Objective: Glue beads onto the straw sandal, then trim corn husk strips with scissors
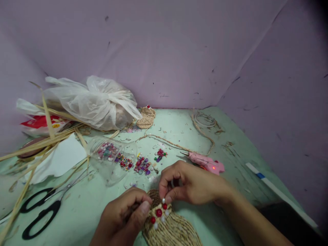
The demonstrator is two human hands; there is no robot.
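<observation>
A woven straw piece lies at the bottom centre, decorated with red beads and white beads. My left hand is closed at its upper left edge, thumb and forefinger pinching the straw. From the right, my right hand pinches a small white pearl bead between thumb and forefinger, just above a red bead near the piece's upper part. The other fingers of that hand are curled. Beyond both hands lie loose coloured beads beside a tipped clear plastic jar with more beads inside.
A pink glue gun with a lit red light lies beyond my right hand. Black-handled scissors, straw strips and white paper are at left. A plastic bag and another woven piece sit at the back.
</observation>
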